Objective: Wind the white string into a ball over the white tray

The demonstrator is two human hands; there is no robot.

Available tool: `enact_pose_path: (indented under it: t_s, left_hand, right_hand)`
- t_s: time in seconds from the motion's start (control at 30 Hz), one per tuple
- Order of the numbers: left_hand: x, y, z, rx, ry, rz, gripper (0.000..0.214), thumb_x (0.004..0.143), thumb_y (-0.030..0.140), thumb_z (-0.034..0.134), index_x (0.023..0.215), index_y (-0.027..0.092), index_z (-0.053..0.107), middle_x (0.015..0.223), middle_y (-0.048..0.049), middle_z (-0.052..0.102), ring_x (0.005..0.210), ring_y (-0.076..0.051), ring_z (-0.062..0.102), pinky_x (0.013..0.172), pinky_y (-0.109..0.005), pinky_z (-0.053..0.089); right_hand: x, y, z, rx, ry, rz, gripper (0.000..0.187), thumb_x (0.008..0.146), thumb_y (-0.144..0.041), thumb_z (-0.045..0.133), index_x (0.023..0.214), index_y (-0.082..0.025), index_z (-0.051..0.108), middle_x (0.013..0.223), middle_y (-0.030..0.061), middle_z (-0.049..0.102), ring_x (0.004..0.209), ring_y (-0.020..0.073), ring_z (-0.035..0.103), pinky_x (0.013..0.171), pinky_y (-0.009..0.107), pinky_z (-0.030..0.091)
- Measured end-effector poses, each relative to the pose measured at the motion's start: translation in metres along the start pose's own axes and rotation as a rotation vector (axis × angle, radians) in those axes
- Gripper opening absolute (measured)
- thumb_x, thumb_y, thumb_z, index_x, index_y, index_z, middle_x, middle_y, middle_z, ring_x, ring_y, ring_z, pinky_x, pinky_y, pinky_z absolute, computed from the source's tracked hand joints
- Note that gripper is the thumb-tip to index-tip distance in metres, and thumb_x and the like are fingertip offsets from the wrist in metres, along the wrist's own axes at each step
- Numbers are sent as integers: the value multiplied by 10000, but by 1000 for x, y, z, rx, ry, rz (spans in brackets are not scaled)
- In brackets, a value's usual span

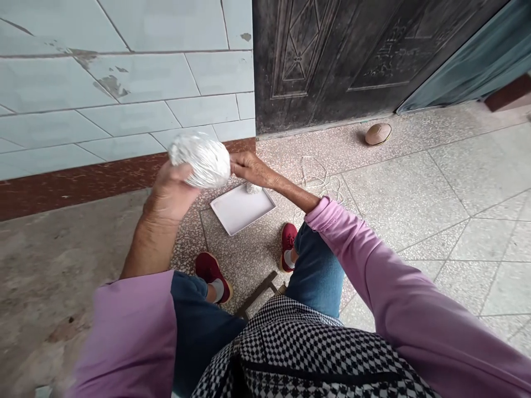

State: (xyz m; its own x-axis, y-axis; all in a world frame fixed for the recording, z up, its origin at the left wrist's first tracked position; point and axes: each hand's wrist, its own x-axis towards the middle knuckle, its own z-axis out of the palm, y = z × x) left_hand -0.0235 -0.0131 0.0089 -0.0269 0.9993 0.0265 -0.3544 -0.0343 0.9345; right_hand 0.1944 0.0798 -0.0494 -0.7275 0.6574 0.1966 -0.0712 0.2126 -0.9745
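A large ball of white string (202, 160) is held up in front of the tiled wall, its strands wound in many layers. My left hand (172, 190) grips it from the left and below, with the thumb over its near side. At the ball's right side is my right hand (252, 168), its fingers curled together close against the string. Whether a strand is pinched between those fingers is too small to make out. Below the hands, a shallow white tray (243, 209) lies on the floor with a small pale ball (253, 188) at its back edge.
Loose white cord (319, 179) lies in loops on the floor right of the tray. A brown dome-shaped object (378, 134) rests near the dark door (323, 61). The tiled wall (124, 83) rises at the left. Between my red shoes (213, 275) is part of a stool frame (259, 293).
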Motion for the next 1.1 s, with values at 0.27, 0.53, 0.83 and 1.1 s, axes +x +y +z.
enact_pose_path:
  t_s: [0.27,0.53,0.83,1.1]
  left_hand:
    - [22,-13,-41,250,303,106,898,520,600,1196,1198,213,750,1144,-117,791,1218,-408,751,1200,-683,713]
    - [1,-15,-28,513,-155,-152,903,596,562,1179,1348,173,864,1209,-153,872,1216,-472,812,1143,-644,725]
    - [-12,2,3,-18,-169,-98,836,594,469,1069,1349,221,809,1236,-187,877,1557,-593,765,1356,-777,683]
    - [5,39,-10,-103,255,107,661,549,448,965,1142,322,700,1277,-53,900,1682,-424,680,1351,-585,681]
  right_hand:
    - [-25,-38,41,-141,-199,5,463,1376,-391,737,974,-165,693,928,5,659,909,162,575,853,278,437]
    - [-15,-57,-1,-117,133,-1,633,1364,-661,768,941,-206,649,819,-29,516,797,151,419,742,267,390]
    - [-8,-36,-1,-152,162,83,564,1367,-448,779,889,-204,606,894,-7,617,909,168,566,862,279,477]
    - [-12,-36,13,-210,-35,104,547,1365,-577,802,986,-188,740,902,-6,708,905,174,608,873,277,509]
